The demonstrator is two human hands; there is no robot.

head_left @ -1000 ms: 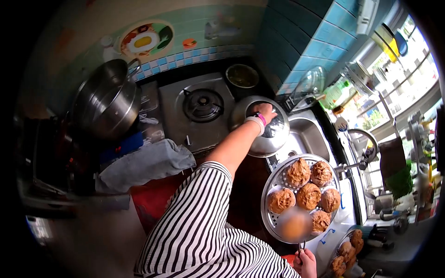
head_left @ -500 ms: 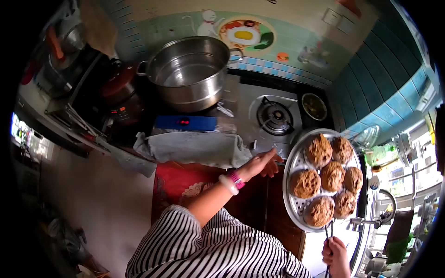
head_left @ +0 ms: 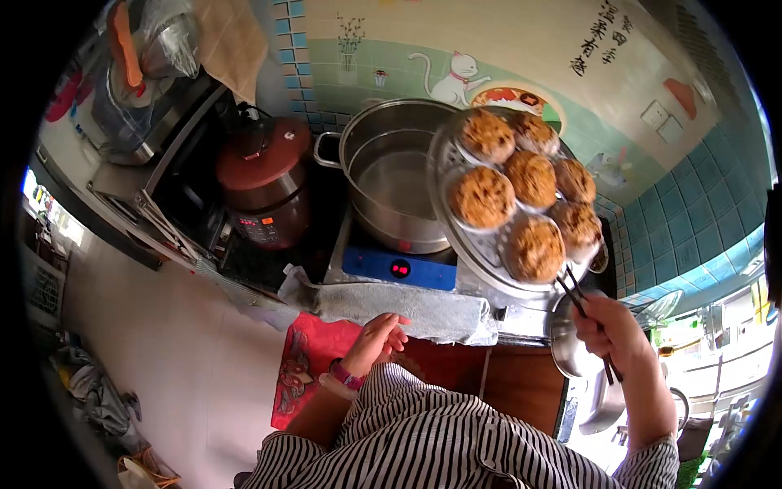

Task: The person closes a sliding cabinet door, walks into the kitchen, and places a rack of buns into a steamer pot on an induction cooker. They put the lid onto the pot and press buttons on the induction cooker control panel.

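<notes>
My right hand (head_left: 611, 330) is closed around a pair of dark chopsticks (head_left: 577, 300), whose tips meet the near right edge of a round perforated metal steamer tray (head_left: 468, 244). The tray is raised and tilted, partly in front of a large steel pot (head_left: 395, 175). Several round lumps (head_left: 483, 198) with rough brown tops and pale sides sit on it. My left hand (head_left: 379, 338) is empty in front of my body, fingers loosely extended, near a grey cloth (head_left: 399, 308) along the counter edge.
The pot stands on an induction cooker (head_left: 399, 269) with red lit digits. To its left is a brown electric pressure cooker (head_left: 265, 183). A steel pan (head_left: 570, 338) lies below my right hand. A red mat (head_left: 314, 359) is below the counter.
The tray has moved left and up with the chopsticks and my right hand, from over the right counter to the pot's right side. My left hand has drawn back left and down. The view has shifted.
</notes>
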